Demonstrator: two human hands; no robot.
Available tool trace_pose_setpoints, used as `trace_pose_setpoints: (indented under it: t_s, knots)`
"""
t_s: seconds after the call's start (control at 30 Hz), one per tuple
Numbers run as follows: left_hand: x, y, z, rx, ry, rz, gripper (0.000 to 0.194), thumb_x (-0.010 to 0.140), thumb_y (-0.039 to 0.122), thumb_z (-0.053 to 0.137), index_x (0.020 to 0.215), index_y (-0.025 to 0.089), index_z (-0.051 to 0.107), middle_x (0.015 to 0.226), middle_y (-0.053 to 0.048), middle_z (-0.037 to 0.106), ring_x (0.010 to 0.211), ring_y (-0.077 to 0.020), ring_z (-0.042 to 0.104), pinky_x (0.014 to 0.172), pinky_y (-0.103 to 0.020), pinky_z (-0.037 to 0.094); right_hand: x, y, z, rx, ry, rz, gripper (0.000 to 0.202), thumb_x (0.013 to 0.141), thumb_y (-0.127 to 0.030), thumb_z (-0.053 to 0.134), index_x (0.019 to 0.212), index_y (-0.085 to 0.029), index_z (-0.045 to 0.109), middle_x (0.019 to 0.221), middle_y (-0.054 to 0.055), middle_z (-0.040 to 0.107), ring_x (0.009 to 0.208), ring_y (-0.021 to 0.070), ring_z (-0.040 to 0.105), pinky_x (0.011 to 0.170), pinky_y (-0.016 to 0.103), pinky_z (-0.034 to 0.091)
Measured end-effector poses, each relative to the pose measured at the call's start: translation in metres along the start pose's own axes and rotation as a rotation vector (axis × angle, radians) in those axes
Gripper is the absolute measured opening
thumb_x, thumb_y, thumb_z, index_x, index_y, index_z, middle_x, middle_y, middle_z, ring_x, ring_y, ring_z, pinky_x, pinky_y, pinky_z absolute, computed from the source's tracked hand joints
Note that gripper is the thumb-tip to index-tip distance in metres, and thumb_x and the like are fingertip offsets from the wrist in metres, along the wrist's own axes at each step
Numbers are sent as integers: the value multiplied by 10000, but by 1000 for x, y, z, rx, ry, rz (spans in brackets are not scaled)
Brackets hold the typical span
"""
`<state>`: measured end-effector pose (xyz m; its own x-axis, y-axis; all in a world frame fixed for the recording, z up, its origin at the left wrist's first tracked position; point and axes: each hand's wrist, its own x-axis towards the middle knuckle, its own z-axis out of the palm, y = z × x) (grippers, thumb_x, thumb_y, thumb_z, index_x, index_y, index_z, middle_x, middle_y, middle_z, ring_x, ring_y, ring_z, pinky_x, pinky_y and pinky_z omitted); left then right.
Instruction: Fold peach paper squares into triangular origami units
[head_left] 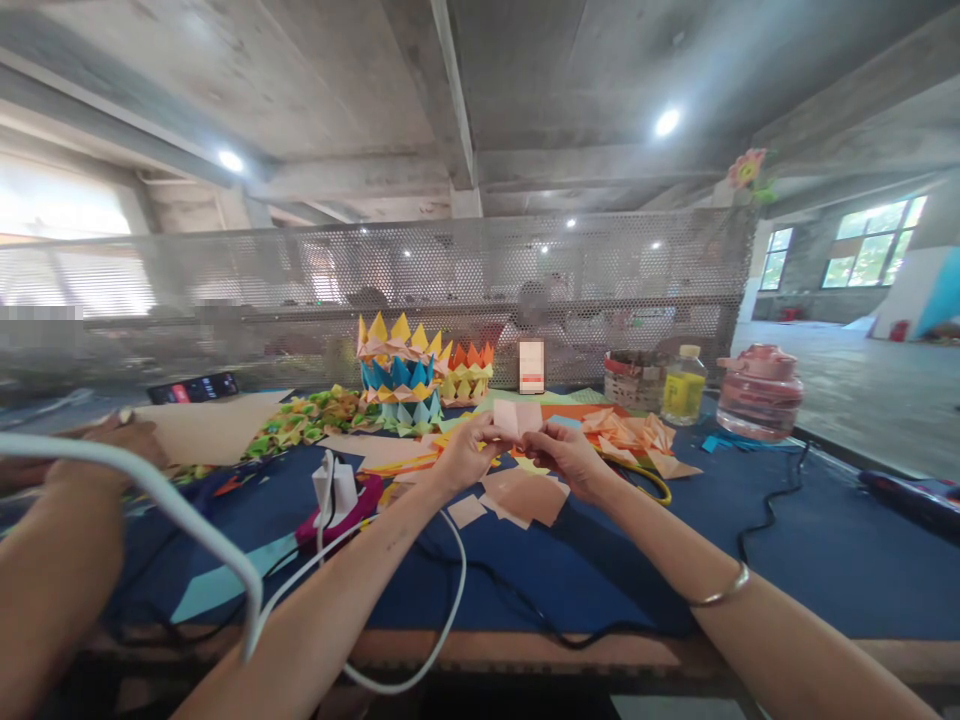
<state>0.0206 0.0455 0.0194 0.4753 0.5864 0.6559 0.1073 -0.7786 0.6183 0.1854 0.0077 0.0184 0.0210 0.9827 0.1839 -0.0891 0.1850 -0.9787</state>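
Both my hands hold a small pale pink sheet of paper (517,417) up above the table, with a crease down its middle. My left hand (471,452) pinches its left side, and my right hand (562,450) grips the lower right edge. Beneath them lie loose peach paper squares (525,496) and a smaller pale square (467,511). Crumpled or folded orange paper pieces (626,430) are heaped just past my right hand. Behind my left hand stand folded-paper crowns (401,370) in yellow, blue and pink tiers.
A magenta power strip (367,500) with a white charger and cables lies left of my arms. A white cable (165,500) arcs across the front. At right stand a yellow-labelled bottle (682,385), a pink jug (760,392) and a basket (632,378). A co-worker's arm (82,520) reaches in at left.
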Motion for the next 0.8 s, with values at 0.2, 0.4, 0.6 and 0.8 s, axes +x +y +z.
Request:
trace_pose_setpoints:
  t_s: [0.2, 0.4, 0.6, 0.8]
  knots:
    - [0, 1, 3, -133, -23, -121, 147, 695, 285, 638, 753, 179, 723, 863, -76, 663, 827, -198, 595, 756, -277, 460, 1, 1, -2, -113, -14, -46, 274, 610, -361, 694, 563, -165, 508, 548, -28, 586, 498, 61, 485, 520, 187, 376]
    - [2, -5, 1, -188, -20, -188, 242, 674, 378, 657, 731, 149, 709, 760, -68, 683, 743, -191, 609, 710, -269, 461, 0, 1, -1, -150, -27, -76, 276, 621, -383, 687, 583, -165, 522, 571, -25, 594, 528, 69, 498, 552, 199, 388]
    - [1, -1, 3, -175, 56, -277, 268, 620, 380, 690, 690, 121, 693, 691, -60, 676, 673, -176, 594, 658, -262, 443, 1, 1, 0, -124, -64, -93, 315, 537, -354, 753, 672, -160, 545, 631, -26, 593, 590, 87, 518, 561, 205, 384]
    - [1, 2, 6, -288, 126, -371, 251, 554, 329, 736, 660, 114, 662, 633, -32, 645, 596, -132, 560, 608, -242, 424, 3, 5, 0, -119, -83, -77, 340, 510, -324, 776, 663, -162, 520, 579, -48, 562, 547, 74, 484, 551, 209, 369]
